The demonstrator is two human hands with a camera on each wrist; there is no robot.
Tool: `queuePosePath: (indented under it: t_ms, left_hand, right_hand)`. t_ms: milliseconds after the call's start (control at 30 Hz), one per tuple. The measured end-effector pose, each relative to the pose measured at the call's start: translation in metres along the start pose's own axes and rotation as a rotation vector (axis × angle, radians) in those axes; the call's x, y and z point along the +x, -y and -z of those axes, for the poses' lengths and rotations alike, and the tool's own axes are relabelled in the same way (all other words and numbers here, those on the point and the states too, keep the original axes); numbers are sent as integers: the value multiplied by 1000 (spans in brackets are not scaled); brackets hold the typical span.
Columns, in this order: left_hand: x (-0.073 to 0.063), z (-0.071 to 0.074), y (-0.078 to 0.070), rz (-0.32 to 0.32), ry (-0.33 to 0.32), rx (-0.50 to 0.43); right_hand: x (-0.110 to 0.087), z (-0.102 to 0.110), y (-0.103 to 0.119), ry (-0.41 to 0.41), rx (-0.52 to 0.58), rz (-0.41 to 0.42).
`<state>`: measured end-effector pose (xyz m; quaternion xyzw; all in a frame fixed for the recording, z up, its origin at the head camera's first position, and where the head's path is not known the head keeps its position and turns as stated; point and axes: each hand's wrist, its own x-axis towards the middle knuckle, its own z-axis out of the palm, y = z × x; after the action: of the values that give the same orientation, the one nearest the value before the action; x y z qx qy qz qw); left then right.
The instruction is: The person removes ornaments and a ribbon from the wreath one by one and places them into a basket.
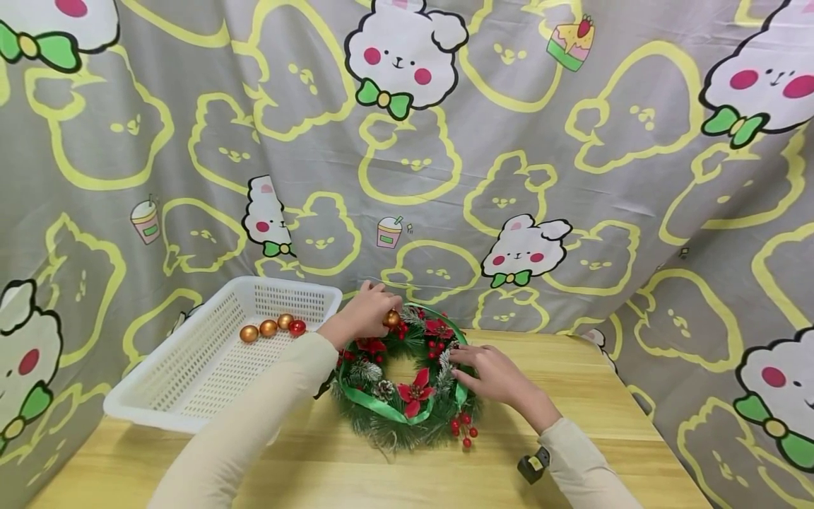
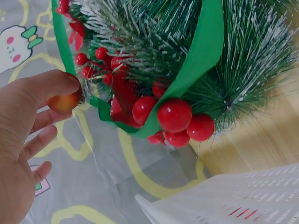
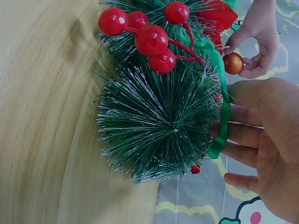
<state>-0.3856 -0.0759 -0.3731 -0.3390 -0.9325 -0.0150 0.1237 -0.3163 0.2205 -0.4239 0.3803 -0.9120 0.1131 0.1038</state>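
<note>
Wreath on a table, seen from the head camera as a dial with 12 o'clock farthest from the person. The wreath [image 1: 369,424] is unfastened as far as can be seen, so a firm push might slide or tilt it. The right hand [image 1: 492,375], fingers extended, rests against it at 3 o'clock; the left hand [image 1: 375,312], at 11 o'clock, pinches a gold ball [image 3: 233,63]. The green ribbon [image 1: 381,408] lies in slack loops and could snag on fingers. The ball, smooth and held near the fingertips, could slip and roll; whether it touches the wreath cannot be told. Surroundings: a patterned curtain [image 1: 420,141] rises behind the table [image 1: 572,396]; at 9 to 10 o'clock stands a white basket [image 1: 152,418], partly covered by the left sleeve [image 1: 254,417], which crosses its near side; within it lie three gold balls [image 1: 268,327] and one red ball [image 1: 297,327].
</note>
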Motion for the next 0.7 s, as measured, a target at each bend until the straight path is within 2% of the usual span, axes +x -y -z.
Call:
queuePosePath:
  t_ms: [267, 500, 700]
  left_hand:
    - [0, 7, -2, -2, -36, -50]
    - [6, 12, -13, -17, 2, -67]
    - [9, 13, -16, -16, 60, -55]
  right_hand:
    - [0, 0, -1, 24, -9, -6]
    - [0, 0, -1, 23, -4, -16]
    - [0, 0, 0, 25, 1, -25]
